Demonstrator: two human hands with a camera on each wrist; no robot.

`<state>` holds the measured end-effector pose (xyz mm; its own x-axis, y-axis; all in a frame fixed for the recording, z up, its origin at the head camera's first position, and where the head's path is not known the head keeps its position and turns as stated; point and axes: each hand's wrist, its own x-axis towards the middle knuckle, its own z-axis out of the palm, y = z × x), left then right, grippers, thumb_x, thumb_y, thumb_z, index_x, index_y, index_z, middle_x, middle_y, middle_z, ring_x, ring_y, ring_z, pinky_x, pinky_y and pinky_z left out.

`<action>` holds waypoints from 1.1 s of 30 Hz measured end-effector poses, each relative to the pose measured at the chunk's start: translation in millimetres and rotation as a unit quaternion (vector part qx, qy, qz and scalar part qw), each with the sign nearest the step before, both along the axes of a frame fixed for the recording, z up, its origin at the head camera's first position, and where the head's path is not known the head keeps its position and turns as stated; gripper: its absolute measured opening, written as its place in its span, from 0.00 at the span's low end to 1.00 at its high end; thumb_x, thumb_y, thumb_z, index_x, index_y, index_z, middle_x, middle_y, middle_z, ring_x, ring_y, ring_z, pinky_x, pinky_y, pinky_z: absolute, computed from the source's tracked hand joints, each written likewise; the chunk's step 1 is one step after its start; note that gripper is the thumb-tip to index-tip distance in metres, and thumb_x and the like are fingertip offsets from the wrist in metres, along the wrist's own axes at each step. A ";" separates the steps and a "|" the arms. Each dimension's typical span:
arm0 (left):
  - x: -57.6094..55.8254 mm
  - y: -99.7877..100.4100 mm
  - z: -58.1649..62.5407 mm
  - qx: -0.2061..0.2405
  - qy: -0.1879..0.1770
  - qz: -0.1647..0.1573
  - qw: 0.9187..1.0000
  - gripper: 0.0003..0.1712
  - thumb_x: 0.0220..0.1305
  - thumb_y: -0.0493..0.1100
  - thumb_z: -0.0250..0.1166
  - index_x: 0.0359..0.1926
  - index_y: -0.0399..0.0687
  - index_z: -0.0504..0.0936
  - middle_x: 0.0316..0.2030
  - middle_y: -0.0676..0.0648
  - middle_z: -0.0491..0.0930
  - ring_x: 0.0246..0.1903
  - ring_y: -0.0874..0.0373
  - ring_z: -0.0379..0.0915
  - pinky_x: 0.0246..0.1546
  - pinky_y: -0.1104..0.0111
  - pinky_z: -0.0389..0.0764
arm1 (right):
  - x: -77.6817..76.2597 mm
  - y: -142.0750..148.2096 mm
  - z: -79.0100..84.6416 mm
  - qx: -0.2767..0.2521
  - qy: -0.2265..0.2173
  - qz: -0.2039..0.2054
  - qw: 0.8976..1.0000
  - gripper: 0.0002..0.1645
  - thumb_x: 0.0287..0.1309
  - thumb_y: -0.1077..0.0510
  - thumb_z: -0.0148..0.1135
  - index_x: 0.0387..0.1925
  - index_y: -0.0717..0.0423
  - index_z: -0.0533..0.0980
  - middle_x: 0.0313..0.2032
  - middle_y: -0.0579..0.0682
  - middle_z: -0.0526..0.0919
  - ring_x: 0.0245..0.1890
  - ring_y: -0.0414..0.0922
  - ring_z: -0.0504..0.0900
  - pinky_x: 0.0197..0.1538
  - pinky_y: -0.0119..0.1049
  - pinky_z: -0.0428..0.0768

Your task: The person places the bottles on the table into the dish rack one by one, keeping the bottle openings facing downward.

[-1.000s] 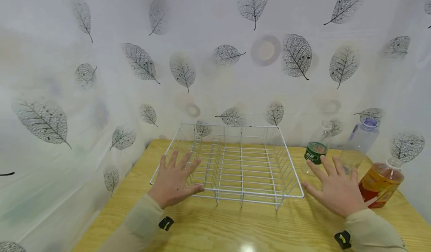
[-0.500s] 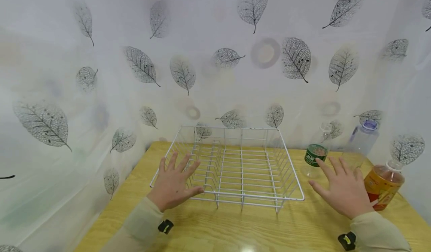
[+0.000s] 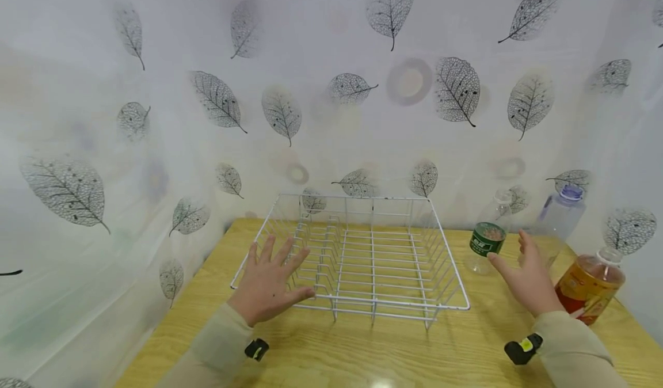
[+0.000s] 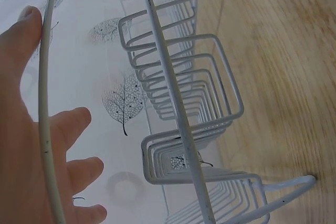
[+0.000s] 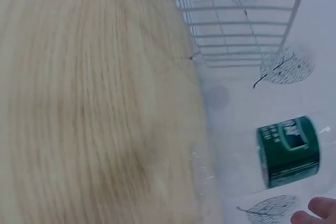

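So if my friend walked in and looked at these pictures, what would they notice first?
Probably the big white wire rack in the middle of the wooden table, with the left hand spread over its near left corner. Next, maybe the green-labelled bottle and the orange-and-red bottle, both to the rack's right, near the right hand. Behind everything hangs a pale sheet covered in dark leaf shapes.

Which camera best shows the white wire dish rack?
Head view: the whole white wire dish rack fits in frame, though the left hand overlaps it. Left wrist shows close-up bars; right wrist, only one end.
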<state>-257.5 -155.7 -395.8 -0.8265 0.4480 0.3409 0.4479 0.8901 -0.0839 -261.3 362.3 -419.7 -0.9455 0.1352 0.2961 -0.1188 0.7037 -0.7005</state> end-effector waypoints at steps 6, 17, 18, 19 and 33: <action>-0.2 2.5 0.4 0.002 0.001 -0.002 1.000 0.50 0.51 0.82 0.40 0.71 0.68 0.53 0.71 0.47 0.48 0.68 0.36 0.34 0.60 0.35 0.40 | -24.9 -0.1 -12.6 -0.086 -0.062 -0.010 0.994 0.63 0.58 0.33 0.53 0.70 0.53 0.22 0.68 0.72 0.31 0.66 0.72 0.39 0.54 0.73 0.51; -2.1 3.8 0.9 -0.006 0.004 -0.003 1.000 0.47 0.54 0.80 0.42 0.72 0.68 0.53 0.71 0.47 0.49 0.68 0.36 0.38 0.60 0.35 0.41 | -54.4 -0.6 -32.2 -0.143 -0.069 -0.031 0.987 0.66 0.54 0.35 0.60 0.71 0.57 0.26 0.67 0.75 0.43 0.64 0.71 0.49 0.58 0.68 0.56; -2.3 4.0 1.2 -0.006 0.003 -0.003 1.000 0.47 0.54 0.80 0.42 0.72 0.68 0.52 0.71 0.47 0.48 0.68 0.37 0.38 0.60 0.36 0.41 | -56.3 -0.1 -34.4 -0.144 -0.067 -0.033 0.987 0.66 0.54 0.35 0.60 0.71 0.58 0.27 0.66 0.76 0.45 0.64 0.71 0.51 0.58 0.67 0.56; -2.2 4.2 1.6 -0.006 0.002 -0.002 1.000 0.47 0.54 0.80 0.42 0.72 0.69 0.52 0.71 0.47 0.48 0.68 0.37 0.37 0.61 0.36 0.41 | -58.0 0.4 -36.7 -0.142 -0.066 -0.034 0.987 0.66 0.53 0.35 0.61 0.71 0.59 0.28 0.66 0.76 0.47 0.63 0.71 0.52 0.59 0.66 0.56; -0.2 5.5 0.1 0.002 -0.003 0.000 1.000 0.47 0.54 0.80 0.40 0.72 0.70 0.51 0.71 0.48 0.48 0.68 0.36 0.38 0.61 0.37 0.39 | -54.7 0.4 -41.8 -0.108 -0.103 -0.028 0.988 0.62 0.54 0.30 0.54 0.70 0.68 0.41 0.63 0.73 0.56 0.60 0.69 0.59 0.56 0.66 0.60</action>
